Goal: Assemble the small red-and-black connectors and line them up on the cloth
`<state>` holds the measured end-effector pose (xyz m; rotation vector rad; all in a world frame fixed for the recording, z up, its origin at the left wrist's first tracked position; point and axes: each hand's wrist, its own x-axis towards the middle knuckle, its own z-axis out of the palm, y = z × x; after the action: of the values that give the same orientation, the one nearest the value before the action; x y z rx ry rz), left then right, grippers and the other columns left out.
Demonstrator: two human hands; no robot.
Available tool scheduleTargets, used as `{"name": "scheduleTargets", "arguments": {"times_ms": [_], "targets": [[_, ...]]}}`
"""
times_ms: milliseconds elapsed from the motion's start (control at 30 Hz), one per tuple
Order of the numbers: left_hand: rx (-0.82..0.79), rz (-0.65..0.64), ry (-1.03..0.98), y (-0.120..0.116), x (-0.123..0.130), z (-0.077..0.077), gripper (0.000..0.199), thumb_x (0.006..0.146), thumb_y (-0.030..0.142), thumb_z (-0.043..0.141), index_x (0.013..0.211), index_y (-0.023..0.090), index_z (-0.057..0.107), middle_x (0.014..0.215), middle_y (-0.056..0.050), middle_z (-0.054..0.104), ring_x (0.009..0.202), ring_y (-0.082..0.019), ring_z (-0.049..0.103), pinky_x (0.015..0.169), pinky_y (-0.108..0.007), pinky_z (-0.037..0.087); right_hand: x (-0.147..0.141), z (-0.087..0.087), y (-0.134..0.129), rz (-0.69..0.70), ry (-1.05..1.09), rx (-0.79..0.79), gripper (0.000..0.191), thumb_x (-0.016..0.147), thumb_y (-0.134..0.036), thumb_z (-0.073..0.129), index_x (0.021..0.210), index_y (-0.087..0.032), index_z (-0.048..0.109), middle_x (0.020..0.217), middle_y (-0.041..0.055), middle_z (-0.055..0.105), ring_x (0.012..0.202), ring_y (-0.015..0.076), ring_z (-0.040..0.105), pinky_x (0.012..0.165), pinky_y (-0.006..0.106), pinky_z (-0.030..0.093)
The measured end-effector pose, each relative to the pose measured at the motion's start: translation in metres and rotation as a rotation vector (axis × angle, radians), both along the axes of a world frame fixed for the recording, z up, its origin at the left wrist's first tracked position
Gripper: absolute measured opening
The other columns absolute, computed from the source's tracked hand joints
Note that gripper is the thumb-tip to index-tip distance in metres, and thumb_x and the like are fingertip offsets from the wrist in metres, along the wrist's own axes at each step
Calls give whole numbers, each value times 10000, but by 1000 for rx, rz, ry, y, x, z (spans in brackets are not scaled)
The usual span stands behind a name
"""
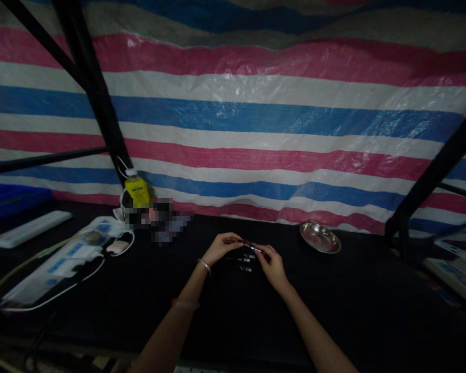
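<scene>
A shallow metal bowl (320, 239), its inside facing up, and a capped yellow bottle (137, 190) stand toward the back of the black worktop (252, 321). Left hand (221, 246) and right hand (272, 264), fingertips drawn together, pinch a slim stick (251, 245) near small pieces (246, 269).

Near the far edge of the matt black bench (236, 316), the dish (320, 239) is smooth, glossy metal, the striped sheet (275, 119) beyond that edge creased, shiny plastic, the yellow bottle (137, 191) toward its left smooth plastic, and the slim held piece (252, 245) glossy
</scene>
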<state>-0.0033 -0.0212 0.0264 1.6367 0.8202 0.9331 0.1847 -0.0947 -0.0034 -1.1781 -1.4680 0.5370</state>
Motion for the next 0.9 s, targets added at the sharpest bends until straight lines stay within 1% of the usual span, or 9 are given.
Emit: {"name": "scheduleTargets", "arguments": {"times_ms": [100, 200, 267, 333, 433, 567, 667, 800, 900], "targets": [[-36, 14, -53, -1, 1, 0, 328, 636, 360, 724, 873, 141, 662, 815, -46, 683, 751, -152, 601, 720, -268, 437, -2, -2, 4, 62, 233, -89, 276, 740, -395, 636, 917, -194, 699, 761, 36, 635, 617, 123, 520, 574, 252, 414], [-71, 64, -82, -3, 1, 5, 392, 632, 368, 726, 948, 147, 651, 799, -42, 678, 744, -152, 601, 697, -260, 435, 0, -2, 8, 165, 580, -263, 308, 650, -387, 723, 870, -172, 704, 678, 17, 631, 531, 94, 497, 486, 221, 389], [-85, 101, -97, -4, 1, 8, 410, 641, 383, 715, 968, 146, 646, 776, -39, 671, 727, -149, 596, 672, -253, 426, 3, 0, 10, 218, 821, -356, 296, 610, -339, 764, 838, -159, 703, 674, 18, 636, 530, 86, 509, 476, 206, 405], [-85, 137, -110, -5, 2, 10, 412, 642, 390, 708, 966, 143, 646, 748, -28, 660, 700, -138, 584, 651, -244, 412, 8, 3, 11, 262, 1032, -416, 254, 605, -268, 776, 818, -154, 697, 684, 15, 640, 543, 73, 523, 499, 187, 438], [-84, 158, -118, -5, 2, 12, 416, 631, 381, 711, 963, 139, 643, 717, -10, 641, 668, -121, 562, 637, -235, 392, 14, 8, 9, 346, 1233, -478, 175, 654, -175, 737, 819, -158, 679, 672, -1, 630, 522, 47, 509, 497, 146, 452], [-93, 148, -107, -7, 3, 14, 412, 637, 376, 702, 968, 139, 635, 696, -3, 629, 663, -117, 547, 642, -235, 383, 17, 14, 8, 416, 1398, -554, 69, 742, -163, 662, 811, -165, 652, 663, -7, 606, 485, 34, 474, 404, 114, 400], [-87, 146, -110, -7, 2, 14, 412, 652, 384, 689, 980, 143, 630, 703, -4, 625, 679, -120, 546, 645, -233, 381, 17, 17, 7, 445, 1456, -558, 57, 771, -190, 644, 825, -175, 635, 624, -26, 567, 460, 29, 442, 363, 100, 356], [-86, 144, -130, -8, 2, 15, 415, 656, 398, 685, 983, 148, 634, 724, -9, 630, 673, -118, 542, 619, -226, 377, 16, 17, 7, 471, 1395, -588, 118, 764, -231, 664, 852, -162, 626, 583, -41, 538, 420, 19, 382, 333, 96, 308], [-93, 123, -104, -10, 2, 16, 424, 669, 406, 676, 1009, 155, 639, 704, -7, 633, 629, -110, 529, 595, -223, 369, 14, 14, 8, 433, 1310, -618, 186, 716, -244, 713, 841, -137, 627, 559, -46, 531, 399, 10, 363, 322, 98, 283]]}}
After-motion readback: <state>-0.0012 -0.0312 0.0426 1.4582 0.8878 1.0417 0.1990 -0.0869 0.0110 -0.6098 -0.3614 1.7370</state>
